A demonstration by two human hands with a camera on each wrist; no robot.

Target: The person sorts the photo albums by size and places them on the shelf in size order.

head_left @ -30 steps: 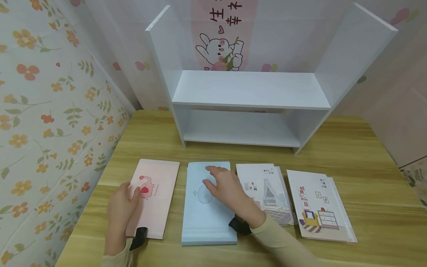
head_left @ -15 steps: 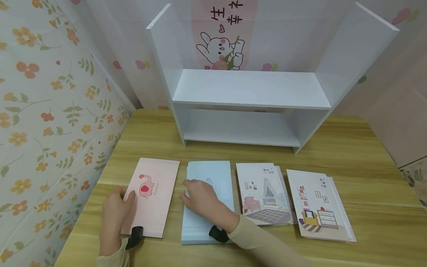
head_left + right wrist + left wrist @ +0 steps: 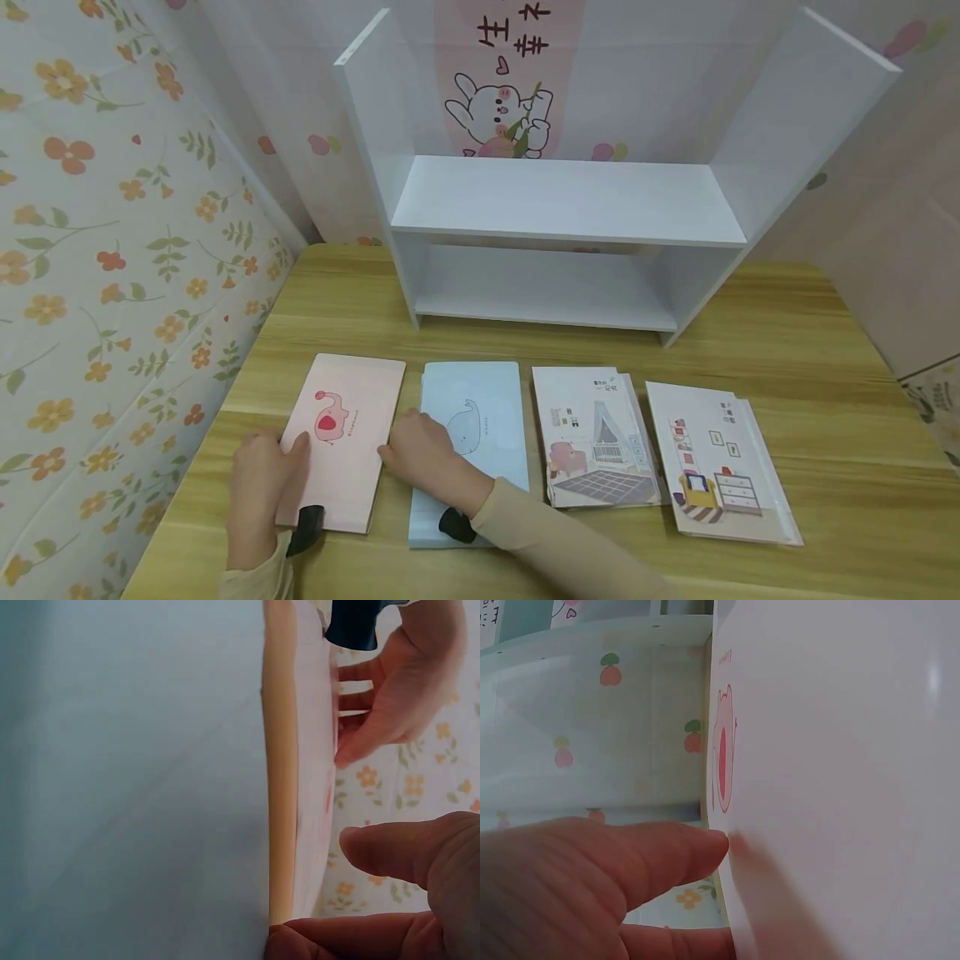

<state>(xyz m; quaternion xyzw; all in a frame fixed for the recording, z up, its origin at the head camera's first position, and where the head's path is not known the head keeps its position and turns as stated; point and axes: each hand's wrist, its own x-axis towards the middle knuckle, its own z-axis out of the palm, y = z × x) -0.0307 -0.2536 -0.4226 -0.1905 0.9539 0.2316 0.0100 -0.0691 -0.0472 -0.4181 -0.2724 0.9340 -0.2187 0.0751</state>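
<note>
A pink notebook (image 3: pixel 345 467) with an elephant on its cover lies at the left end of a row. My left hand (image 3: pixel 258 492) holds its left side, the thumb (image 3: pixel 679 855) on the cover and the fingers along the edge. My right hand (image 3: pixel 427 454) reaches across a blue notebook (image 3: pixel 480 392) with a whale drawing, to the pink one's right edge. In the right wrist view, its thumb (image 3: pixel 390 851) stands apart from the pink cover and its fingers are low in the gap between the two notebooks.
To the right lie a white notebook (image 3: pixel 592 433) with a room drawing and another white notebook (image 3: pixel 720 467) with furniture on it. A white two-tier shelf (image 3: pixel 570 200) stands behind the row on the wooden table (image 3: pixel 787 350). Flowered cloth (image 3: pixel 112 275) hangs at the left.
My right hand has moved left and down across the blue notebook to the pink notebook's right edge. My left hand has shifted slightly toward the lower left and still holds the pink notebook's left side.
</note>
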